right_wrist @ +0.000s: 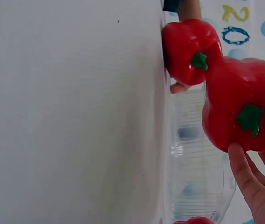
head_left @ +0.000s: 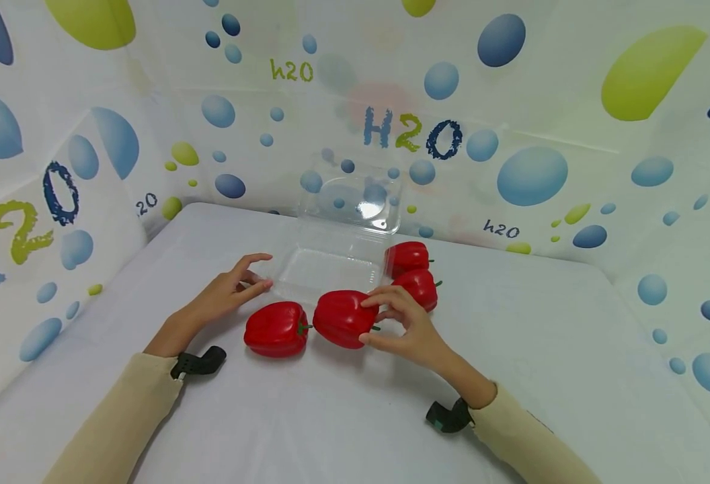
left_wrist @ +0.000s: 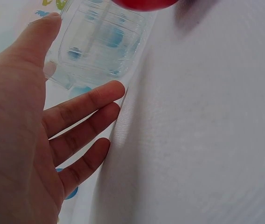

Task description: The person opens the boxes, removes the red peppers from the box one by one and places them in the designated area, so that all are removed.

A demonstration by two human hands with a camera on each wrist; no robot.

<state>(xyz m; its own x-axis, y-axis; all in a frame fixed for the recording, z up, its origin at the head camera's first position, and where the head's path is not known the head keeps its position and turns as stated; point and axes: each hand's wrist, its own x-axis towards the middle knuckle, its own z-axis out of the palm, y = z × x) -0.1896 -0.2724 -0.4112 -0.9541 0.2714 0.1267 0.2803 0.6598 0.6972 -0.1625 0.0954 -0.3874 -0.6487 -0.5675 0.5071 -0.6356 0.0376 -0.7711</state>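
My right hand (head_left: 412, 329) grips a red bell pepper (head_left: 341, 319) by its stem end, thumb on the near side and fingers on the far side. In the right wrist view the held pepper (right_wrist: 242, 105) shows its green stem toward the camera. Another red pepper (head_left: 276, 329) lies just left of it on the table. Behind them stands a clear plastic clamshell box (head_left: 331, 272), its lid (head_left: 351, 202) raised at the back. My left hand (head_left: 228, 289) is at the box's left side with fingers spread, holding nothing; the left wrist view shows the box (left_wrist: 100, 42) beyond its fingers.
Two more red peppers, one farther back (head_left: 409, 259) and one nearer (head_left: 417, 288), lie along the box's right side. A white cloth covers the table (head_left: 542, 349). Behind and at the sides hangs a curtain (head_left: 343, 94) printed with bubbles and lettering.
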